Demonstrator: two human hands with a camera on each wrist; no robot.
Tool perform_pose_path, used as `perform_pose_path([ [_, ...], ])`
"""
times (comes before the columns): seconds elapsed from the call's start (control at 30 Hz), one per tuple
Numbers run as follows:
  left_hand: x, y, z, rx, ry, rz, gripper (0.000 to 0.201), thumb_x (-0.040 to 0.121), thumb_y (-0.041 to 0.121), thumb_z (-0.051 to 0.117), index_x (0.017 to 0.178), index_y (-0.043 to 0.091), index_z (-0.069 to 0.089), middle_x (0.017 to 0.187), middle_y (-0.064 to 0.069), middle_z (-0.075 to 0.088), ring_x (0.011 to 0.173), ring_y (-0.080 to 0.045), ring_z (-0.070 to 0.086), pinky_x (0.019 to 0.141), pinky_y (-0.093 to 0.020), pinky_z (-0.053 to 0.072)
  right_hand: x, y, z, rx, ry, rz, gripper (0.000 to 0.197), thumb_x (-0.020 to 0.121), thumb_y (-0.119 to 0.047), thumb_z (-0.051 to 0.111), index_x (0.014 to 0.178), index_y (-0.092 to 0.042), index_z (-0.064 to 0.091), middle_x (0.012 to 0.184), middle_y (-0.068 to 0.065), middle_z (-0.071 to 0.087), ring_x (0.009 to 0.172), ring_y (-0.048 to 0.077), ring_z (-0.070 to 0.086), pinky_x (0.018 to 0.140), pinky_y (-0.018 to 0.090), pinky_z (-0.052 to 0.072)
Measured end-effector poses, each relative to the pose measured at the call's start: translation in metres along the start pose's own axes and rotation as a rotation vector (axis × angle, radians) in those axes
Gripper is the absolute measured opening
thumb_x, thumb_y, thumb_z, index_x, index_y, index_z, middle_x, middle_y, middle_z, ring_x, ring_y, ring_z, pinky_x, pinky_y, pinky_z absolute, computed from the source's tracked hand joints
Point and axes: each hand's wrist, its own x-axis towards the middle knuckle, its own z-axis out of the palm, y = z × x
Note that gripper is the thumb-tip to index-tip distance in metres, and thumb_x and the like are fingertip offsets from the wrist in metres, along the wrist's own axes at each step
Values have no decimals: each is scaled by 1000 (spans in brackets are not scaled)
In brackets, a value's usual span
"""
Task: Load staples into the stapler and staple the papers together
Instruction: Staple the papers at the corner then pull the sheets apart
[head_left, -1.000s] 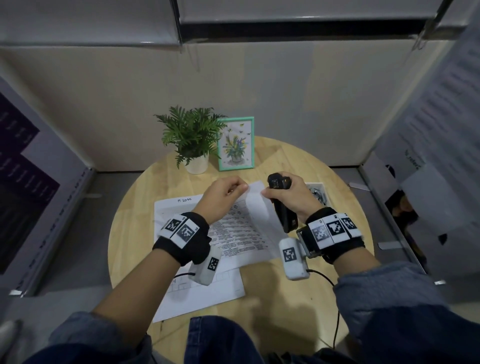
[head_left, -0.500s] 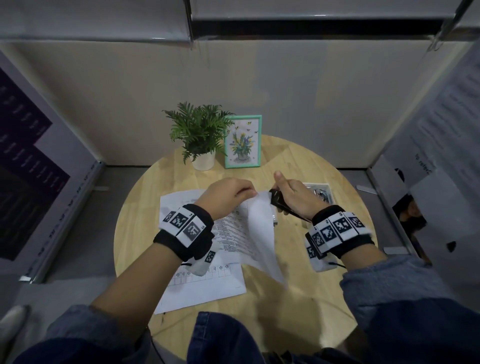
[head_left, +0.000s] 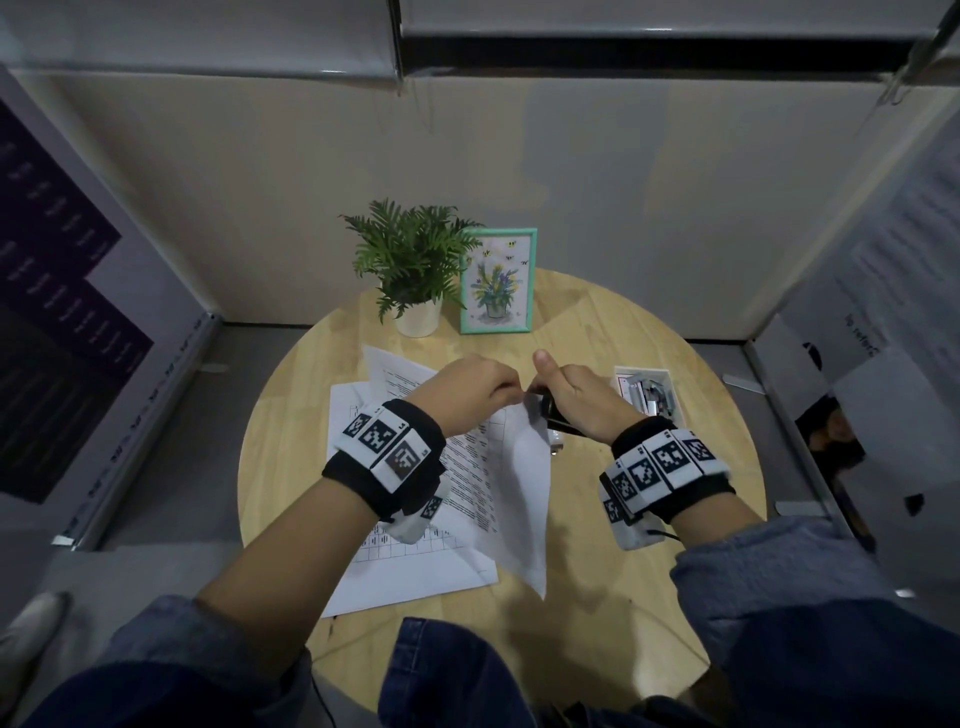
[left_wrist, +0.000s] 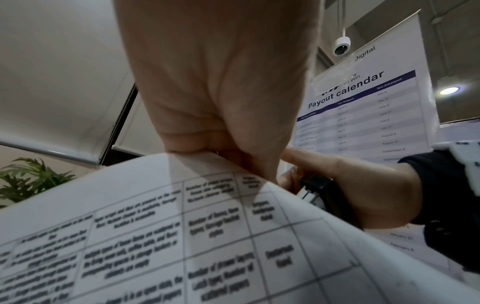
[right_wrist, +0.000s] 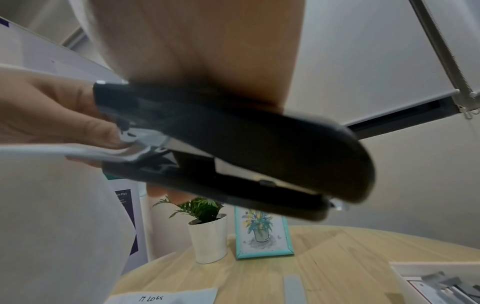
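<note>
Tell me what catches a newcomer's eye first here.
Two hands meet above the round table: the left hand pinches a lifted sheet by its corner, and the right hand grips a black stapler at that corner. Behind them stand a plant and a framed picture.

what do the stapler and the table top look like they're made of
Stapler: matte black casing, probably plastic, though painted metal is possible; the bright reflective strip between its halves looks like bare metal. Table: light wood or wood veneer, with visible grain and plank seams and a smooth, low-sheen finish.
</note>
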Motion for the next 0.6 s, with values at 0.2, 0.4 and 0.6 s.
perform_pose_path([
  [0.2,0,3,2,-37,-9,-25,30,99,22,50,102,0,70,73,-2,53,72,-18,46,63,-26,27,1,4,4,-65,71,-24,66,99,-48,15,67,-14,62,64,2,58,67,20,55,72,33,41],
  [0.4,-1,5,3,-62,-8,-15,29,99,22,51,101,1,70,71,-2,53,72,-18,46,59,-25,23,2,12,9,-189,144,-46,75,95,-53,11,70,-6,64,70,9,67,71,27,60,74,37,47],
  [0.6,0,7,3,-74,-7,-6,28,99,22,51,101,3,71,68,1,50,70,-19,46,56,-25,20,-3,11,13,-308,254,-73,71,94,-43,9,65,-8,64,64,11,66,63,28,57,69,36,44],
])
